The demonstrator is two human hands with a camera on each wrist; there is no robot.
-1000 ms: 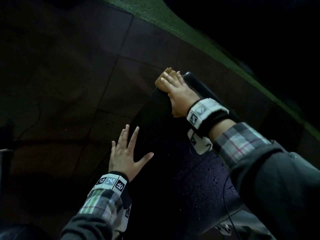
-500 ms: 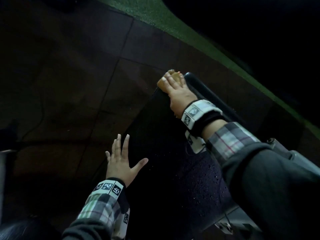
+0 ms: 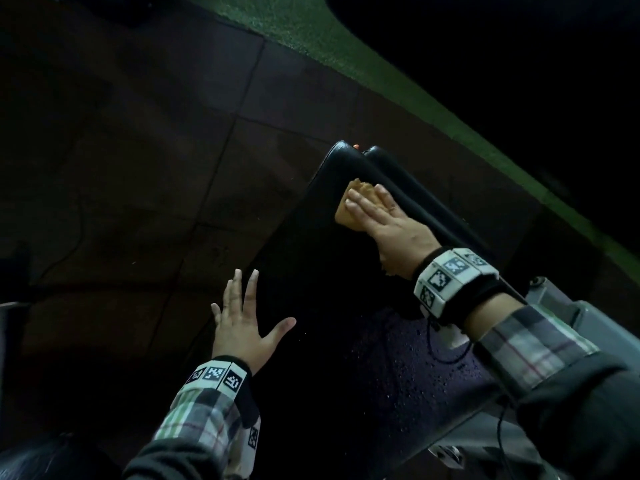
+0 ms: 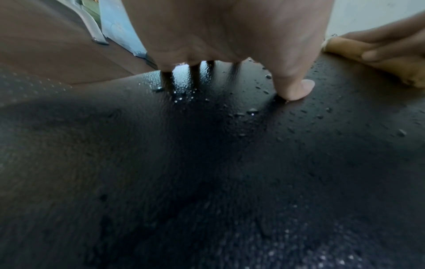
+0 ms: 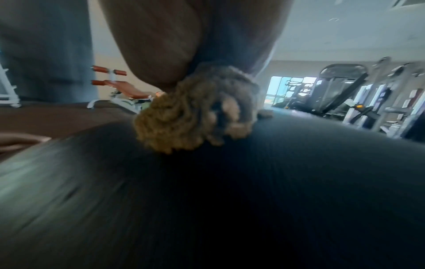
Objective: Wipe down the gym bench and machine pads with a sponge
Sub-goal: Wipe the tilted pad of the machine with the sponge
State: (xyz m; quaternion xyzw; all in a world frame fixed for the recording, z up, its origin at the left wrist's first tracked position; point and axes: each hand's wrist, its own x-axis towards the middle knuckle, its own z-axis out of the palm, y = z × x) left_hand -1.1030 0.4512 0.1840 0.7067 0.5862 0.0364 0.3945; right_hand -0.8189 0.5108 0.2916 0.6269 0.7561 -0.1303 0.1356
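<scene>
From the head view, one black bench pad (image 3: 311, 271) runs away over brown floor tiles (image 3: 156, 150). One yellow sponge (image 3: 346, 213) lies near the pad's far end, under the right hand (image 3: 388, 223), whose straight fingers press it flat. The left hand (image 3: 242, 327) rests on the pad's left edge, its fingers spread.

In the left wrist view, that hand's (image 4: 230, 36) thumb tip touches the wet pad (image 4: 230, 163); scattered droplets (image 4: 253, 111) bead there. The sponge (image 4: 345, 47) sits at the far right.

The right wrist view is blurred: one sponge (image 5: 184, 118) sits beneath the palm (image 5: 184, 36). One orange-padded bench (image 5: 124, 87) stands beyond.
</scene>
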